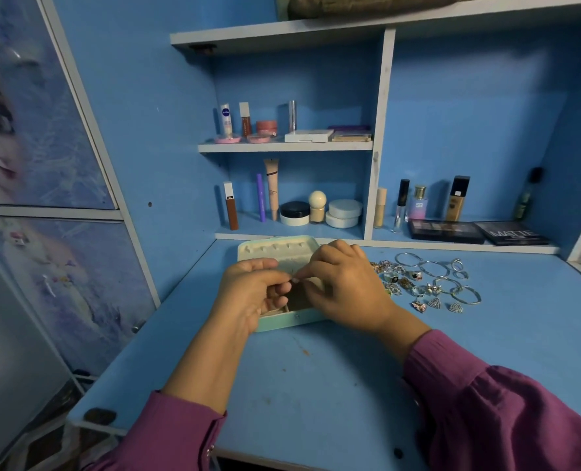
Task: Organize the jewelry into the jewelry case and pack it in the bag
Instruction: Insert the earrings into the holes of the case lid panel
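Both hands over open jewelry case (275, 249), pinching a tiny piece.
Left hand (251, 294) and right hand (340, 287) meet fingertip to fingertip; piece too small to identify. Loose jewelry (425, 283) lies right of case on surface (316, 385).

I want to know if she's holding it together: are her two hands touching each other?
Touching. The head view shows the fingertips of the left hand and right hand meeting around a tiny item, too small to identify, above the open jewelry case.
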`<action>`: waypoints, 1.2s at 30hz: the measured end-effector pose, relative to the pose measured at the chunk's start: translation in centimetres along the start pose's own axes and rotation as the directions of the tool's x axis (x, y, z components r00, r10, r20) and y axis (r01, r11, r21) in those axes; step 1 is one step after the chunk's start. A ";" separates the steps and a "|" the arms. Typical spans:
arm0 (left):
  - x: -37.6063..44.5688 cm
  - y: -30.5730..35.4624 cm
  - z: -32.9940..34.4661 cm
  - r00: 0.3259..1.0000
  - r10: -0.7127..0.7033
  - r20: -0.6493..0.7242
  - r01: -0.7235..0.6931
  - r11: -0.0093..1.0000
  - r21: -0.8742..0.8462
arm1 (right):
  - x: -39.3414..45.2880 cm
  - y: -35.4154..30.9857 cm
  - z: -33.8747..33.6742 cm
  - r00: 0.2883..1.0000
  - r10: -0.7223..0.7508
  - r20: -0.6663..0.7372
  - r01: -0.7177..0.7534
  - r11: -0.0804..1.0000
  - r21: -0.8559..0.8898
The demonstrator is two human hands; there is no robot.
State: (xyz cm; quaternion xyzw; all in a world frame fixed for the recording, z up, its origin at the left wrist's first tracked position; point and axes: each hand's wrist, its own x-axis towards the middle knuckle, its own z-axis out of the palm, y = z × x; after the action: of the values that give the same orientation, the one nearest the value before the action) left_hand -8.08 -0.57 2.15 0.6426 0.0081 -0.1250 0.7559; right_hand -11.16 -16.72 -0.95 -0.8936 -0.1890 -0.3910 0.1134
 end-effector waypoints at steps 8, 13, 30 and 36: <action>-0.3 0.1 -0.3 0.999 0.004 0.051 -0.005 1.000 0.019 | -0.8 4.9 -4.7 0.805 0.523 0.278 -0.579 0.796 0.178; -0.3 -0.1 -0.4 0.998 0.018 0.054 -0.019 0.999 0.035 | -1.5 6.0 -5.8 0.671 0.567 0.478 -0.653 0.757 0.018; 0.0 -0.4 -0.6 0.998 0.038 0.059 -0.039 0.999 0.018 | -1.2 4.5 -4.6 0.665 0.440 0.604 -0.400 0.892 -0.209; 0.1 -0.5 -0.6 0.998 0.038 0.056 -0.039 0.999 0.020 | -1.4 4.9 -4.6 0.662 0.462 0.591 -0.415 0.882 -0.224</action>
State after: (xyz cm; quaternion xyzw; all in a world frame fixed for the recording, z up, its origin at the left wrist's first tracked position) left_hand -8.00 -0.06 1.59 0.6468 -0.0267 -0.1286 0.7512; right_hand -12.93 -23.09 0.79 -0.9938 0.0187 -0.0376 0.1029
